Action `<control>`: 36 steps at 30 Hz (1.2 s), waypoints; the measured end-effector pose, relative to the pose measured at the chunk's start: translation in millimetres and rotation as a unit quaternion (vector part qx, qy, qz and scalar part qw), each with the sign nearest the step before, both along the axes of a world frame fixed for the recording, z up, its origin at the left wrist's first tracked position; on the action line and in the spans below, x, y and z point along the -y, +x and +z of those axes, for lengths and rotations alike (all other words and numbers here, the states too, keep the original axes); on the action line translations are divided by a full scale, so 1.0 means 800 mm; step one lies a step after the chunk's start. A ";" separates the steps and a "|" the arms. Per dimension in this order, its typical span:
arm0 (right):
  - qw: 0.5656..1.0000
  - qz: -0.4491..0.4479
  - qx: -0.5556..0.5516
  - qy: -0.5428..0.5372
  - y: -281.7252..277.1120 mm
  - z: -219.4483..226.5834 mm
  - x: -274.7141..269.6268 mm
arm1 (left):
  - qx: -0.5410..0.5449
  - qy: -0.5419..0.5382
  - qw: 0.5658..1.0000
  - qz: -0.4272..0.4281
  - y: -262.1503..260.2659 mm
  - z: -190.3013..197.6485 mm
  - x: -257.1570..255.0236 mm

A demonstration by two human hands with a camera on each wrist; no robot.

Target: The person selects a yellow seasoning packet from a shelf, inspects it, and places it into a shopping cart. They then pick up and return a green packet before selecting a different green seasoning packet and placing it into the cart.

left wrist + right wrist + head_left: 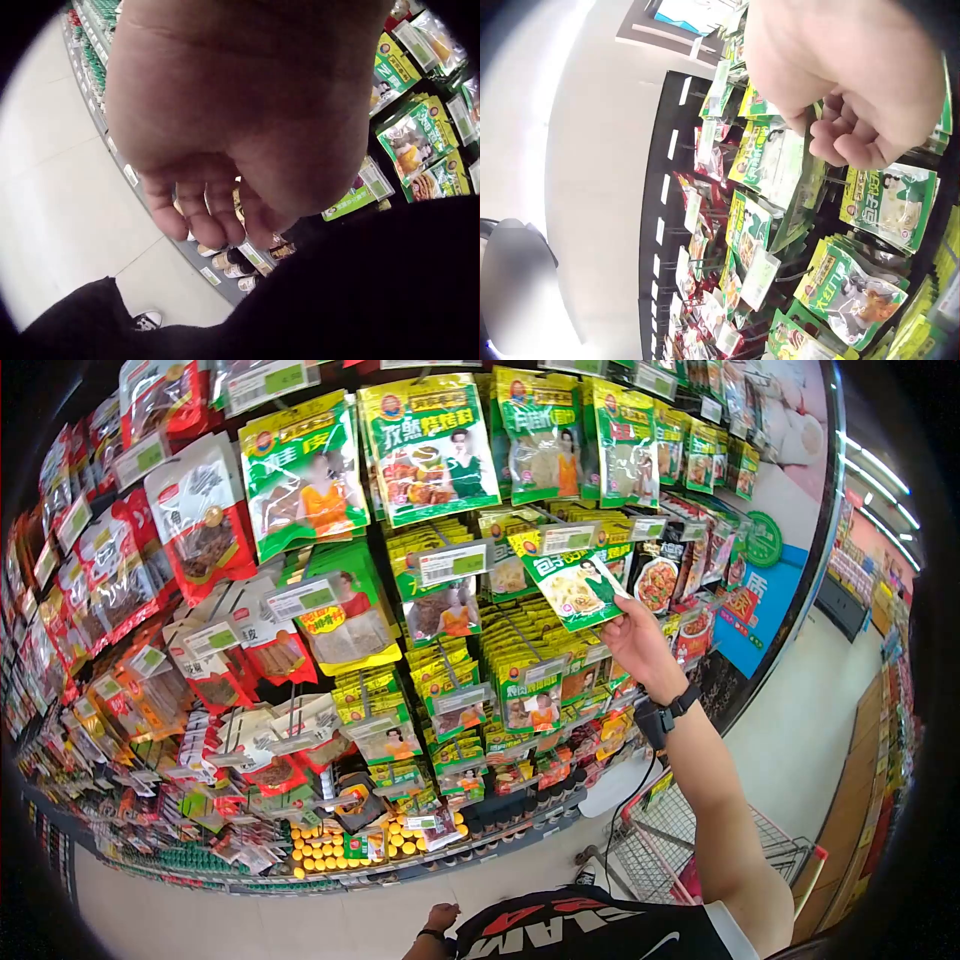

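My right hand (640, 645) reaches up to the rack and pinches the lower right edge of a green and yellow seasoning packet (572, 585) between thumb and fingers. The packet's printed front, with a dish of food and a figure in green, faces me and tilts to one side. In the right wrist view the curled fingers (847, 146) grip it by its edge, close to other hanging packets. Low beside my body, the left hand (440, 918) hangs with loosely curled fingers and holds nothing; its palm fills much of the left wrist view.
Hooks with price tags (455, 563) carry rows of similar packets (430, 445). Red and white bags (200, 510) hang at the left. Yellow-capped jars (325, 850) line the bottom shelf. A shopping cart (665, 830) stands below my right arm, and an aisle (800, 690) runs along the right.
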State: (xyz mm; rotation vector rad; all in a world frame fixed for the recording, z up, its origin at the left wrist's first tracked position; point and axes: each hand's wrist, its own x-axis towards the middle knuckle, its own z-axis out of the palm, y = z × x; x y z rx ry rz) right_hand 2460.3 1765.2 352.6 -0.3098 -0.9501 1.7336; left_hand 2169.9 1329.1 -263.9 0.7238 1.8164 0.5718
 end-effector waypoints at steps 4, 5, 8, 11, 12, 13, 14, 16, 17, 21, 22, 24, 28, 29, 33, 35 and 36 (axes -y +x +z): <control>1.000 -0.010 0.002 0.017 0.023 0.003 0.006 | -0.031 -0.022 0.997 -0.067 -0.005 0.004 -0.013; 1.000 -0.027 0.004 0.009 0.027 0.003 0.007 | -0.037 -0.023 0.997 -0.070 -0.008 0.006 -0.015; 0.998 -0.062 0.011 -0.007 0.036 0.010 0.021 | -0.047 -0.029 0.996 -0.068 -0.010 0.009 -0.019; 0.997 -0.072 0.009 -0.010 0.038 0.014 0.048 | -0.042 -0.028 0.998 -0.039 -0.013 0.014 -0.017; 0.999 -0.041 0.013 0.019 0.052 -0.003 0.041 | -0.039 -0.021 0.999 -0.027 -0.011 0.011 -0.016; 0.999 -0.030 0.022 0.013 0.064 -0.018 0.040 | -0.036 -0.016 0.999 -0.016 -0.011 0.007 -0.014; 0.999 -0.020 0.033 0.006 0.072 -0.030 0.046 | -0.025 0.000 0.999 -0.021 -0.011 0.007 -0.014; 0.998 -0.021 0.052 -0.006 0.078 -0.053 0.067 | -0.001 0.031 0.999 -0.032 -0.012 0.004 -0.017; 0.997 -0.025 0.064 -0.023 0.081 -0.068 0.075 | -0.027 0.072 0.996 -0.044 -0.013 0.004 -0.023; 0.992 -0.033 0.100 -0.068 0.097 -0.136 0.114 | -0.076 0.129 0.987 -0.064 -0.006 0.067 -0.075; 0.991 -0.035 0.106 -0.076 0.099 -0.153 0.122 | -0.076 0.165 0.981 -0.060 -0.002 0.111 -0.089; 0.987 -0.047 0.113 -0.108 0.099 -0.186 0.136 | -0.072 0.211 0.973 -0.054 0.000 0.147 -0.114; 0.978 -0.006 0.134 -0.161 0.072 -0.227 0.166 | -0.042 0.266 0.962 -0.053 0.012 0.195 -0.158; 0.976 0.007 0.157 -0.153 0.061 -0.228 0.176 | -0.041 0.274 0.959 -0.061 0.018 0.214 -0.165; 0.963 0.049 0.233 -0.129 0.049 -0.255 0.201 | 0.033 0.317 0.945 -0.076 0.053 0.251 -0.184; 0.955 0.072 0.263 -0.117 0.051 -0.270 0.210 | 0.098 0.331 0.937 -0.053 0.076 0.298 -0.186; 0.950 0.086 0.280 -0.104 0.054 -0.277 0.212 | 0.127 0.330 0.933 -0.062 0.083 0.310 -0.183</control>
